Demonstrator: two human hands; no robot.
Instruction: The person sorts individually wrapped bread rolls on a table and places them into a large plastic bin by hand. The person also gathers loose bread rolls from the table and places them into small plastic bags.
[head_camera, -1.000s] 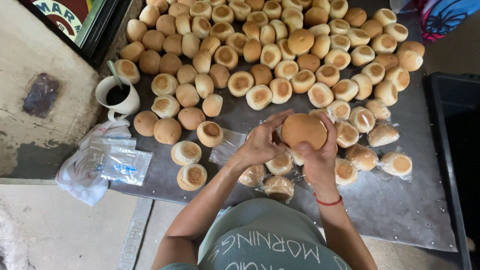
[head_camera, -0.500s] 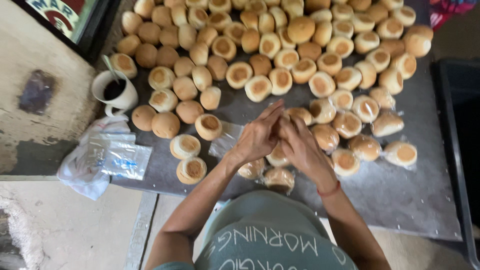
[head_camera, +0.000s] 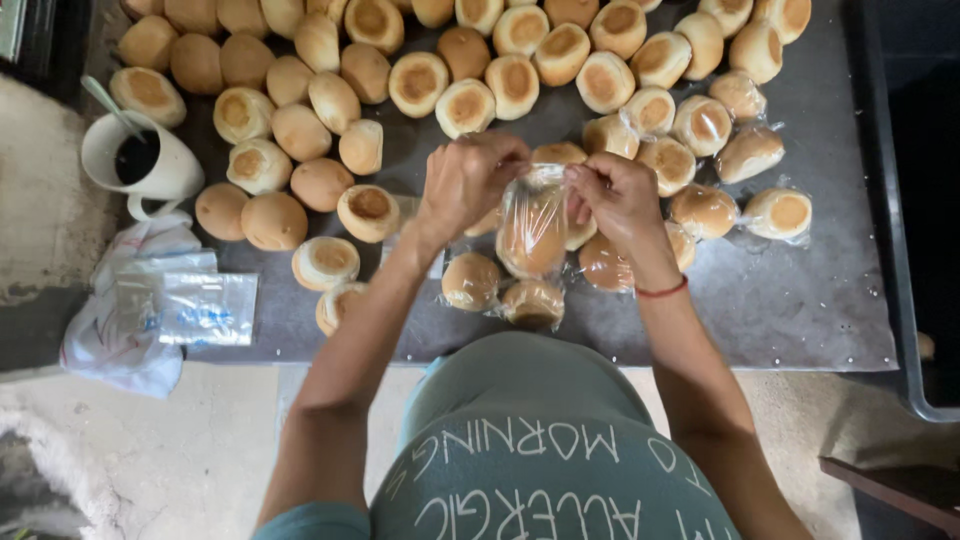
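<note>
Gripping the top of a clear plastic bag (head_camera: 533, 228) with a bun inside, your left hand (head_camera: 468, 182) and right hand (head_camera: 617, 196) were both closed in a pinch at the bag's mouth, fingers curled tight, one on each side. You held the bagged bun just above the dark metal table (head_camera: 790, 300), near its front edge and roughly at its middle. A red band (head_camera: 662, 291) circled your right wrist. Right beneath your hands lay several wrapped buns (head_camera: 533, 302), with more wrapped ones (head_camera: 778, 213) out to the right. Farther off, unwrapped buns (head_camera: 420, 80) covered the far half of the table in loose rows. At the left edge stood a white mug (head_camera: 150, 160) of dark drink with a spoon in it, and nearer you on the left a stack of empty clear bags (head_camera: 195, 308) rested on a white cloth (head_camera: 110, 345).
</note>
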